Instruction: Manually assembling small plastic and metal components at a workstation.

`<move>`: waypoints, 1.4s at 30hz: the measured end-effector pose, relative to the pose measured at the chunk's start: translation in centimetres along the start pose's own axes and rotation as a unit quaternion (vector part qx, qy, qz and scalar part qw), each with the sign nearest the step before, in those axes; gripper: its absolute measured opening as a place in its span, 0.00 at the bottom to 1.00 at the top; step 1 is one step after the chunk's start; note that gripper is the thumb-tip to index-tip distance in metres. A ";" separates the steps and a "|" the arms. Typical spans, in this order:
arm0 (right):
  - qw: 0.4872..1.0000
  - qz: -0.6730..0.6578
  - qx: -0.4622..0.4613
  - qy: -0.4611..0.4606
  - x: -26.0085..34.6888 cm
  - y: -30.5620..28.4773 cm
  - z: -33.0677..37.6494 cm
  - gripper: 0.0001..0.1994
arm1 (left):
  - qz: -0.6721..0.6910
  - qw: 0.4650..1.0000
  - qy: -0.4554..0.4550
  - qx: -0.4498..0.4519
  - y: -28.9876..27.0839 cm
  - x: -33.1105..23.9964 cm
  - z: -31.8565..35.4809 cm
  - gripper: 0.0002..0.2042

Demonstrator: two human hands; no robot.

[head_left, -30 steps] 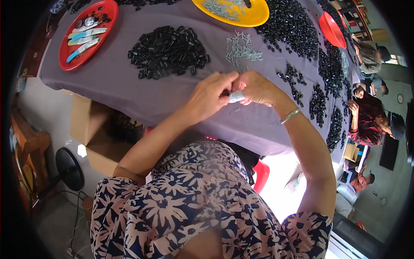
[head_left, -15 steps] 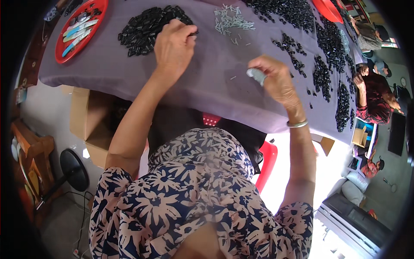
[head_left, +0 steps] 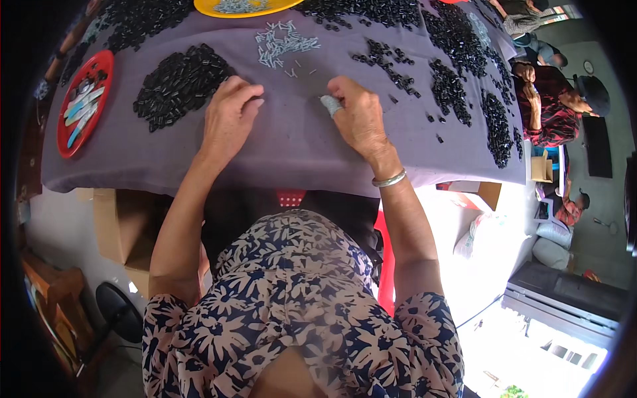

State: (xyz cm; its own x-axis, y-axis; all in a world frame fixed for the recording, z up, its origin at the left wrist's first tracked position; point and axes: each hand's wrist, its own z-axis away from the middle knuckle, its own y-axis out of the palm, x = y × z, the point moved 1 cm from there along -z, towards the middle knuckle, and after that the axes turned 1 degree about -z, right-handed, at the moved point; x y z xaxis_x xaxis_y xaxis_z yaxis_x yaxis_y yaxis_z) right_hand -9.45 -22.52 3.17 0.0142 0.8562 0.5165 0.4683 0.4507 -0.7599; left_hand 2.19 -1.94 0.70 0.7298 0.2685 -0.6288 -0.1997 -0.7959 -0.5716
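Observation:
My left hand is over the near right edge of a pile of small black plastic pieces. Its fingers are curled in toward the thumb; whatever they may hold is hidden. Across a short gap, my right hand hovers above the cloth with thumb and forefinger pressed together. A pale grey wrap covers that thumb, and I cannot make out anything in the pinch. Beyond and between the hands lies a loose heap of small, thin silvery pins, with a few strays on its near side.
A purple-grey cloth covers the table. On the left is a red tray with blue-and-white-handled tools; a yellow tray of pins stands at the far edge. Several black clusters spread rightward. Another person sits at the right.
My left hand has come off the top of the black pile to its near right edge. The two hands are closer together, and the view has shifted, showing the yellow tray.

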 end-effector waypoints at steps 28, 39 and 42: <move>0.994 0.071 0.070 0.051 -11.8 -7.8 -2.5 0.13 | 0.201 0.967 -0.154 -0.008 -0.3 -0.6 -0.3 0.24; 0.971 -0.074 0.053 0.219 -13.0 -10.9 -2.3 0.10 | 0.197 0.969 -0.151 0.001 -0.6 -0.8 -0.2 0.23; 0.970 -0.112 0.034 0.213 -12.3 -11.3 -2.3 0.09 | 0.239 0.954 -0.180 -0.007 -0.9 -0.8 -0.3 0.23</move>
State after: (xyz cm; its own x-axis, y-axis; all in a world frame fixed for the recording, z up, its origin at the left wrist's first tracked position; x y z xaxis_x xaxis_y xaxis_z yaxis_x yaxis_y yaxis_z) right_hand -12.88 -38.71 6.35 0.2887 0.5589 0.7774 0.4427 0.6420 -0.6260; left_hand 1.97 -1.65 1.88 0.2854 0.0402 -0.9576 -0.4425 -0.8807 -0.1689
